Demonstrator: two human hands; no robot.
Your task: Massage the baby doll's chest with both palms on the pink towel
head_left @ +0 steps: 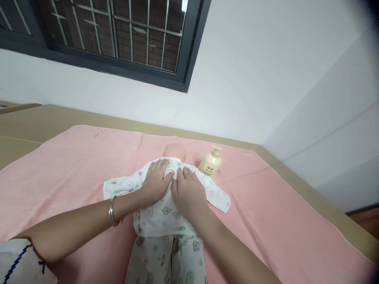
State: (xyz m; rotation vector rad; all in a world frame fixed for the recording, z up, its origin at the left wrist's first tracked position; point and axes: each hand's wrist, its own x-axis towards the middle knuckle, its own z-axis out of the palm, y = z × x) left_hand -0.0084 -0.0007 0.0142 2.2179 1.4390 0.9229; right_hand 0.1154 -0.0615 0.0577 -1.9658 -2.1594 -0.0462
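Observation:
A baby doll (174, 151) in a white printed top and matching trousers lies stretched out, its bare round head away from me. No face shows, and its sleeves spread to both sides. My left hand (154, 182) rests flat on the left of its upper body, fingers extended and pointing toward the head. Beside it, my right hand (190, 192) lies on the right of the upper body, also with straight fingers. The thumbs nearly meet at the middle of the top. A pale yellow pump bottle (211, 162) is close to the doll's right-hand sleeve.
A pink blanket (260, 205) is spread under the doll, with a few creases. Its far side lies near the edge of a tan surface (124, 125) that meets a white wall (242, 71). Above is a dark-framed window (185, 51) with metal bars.

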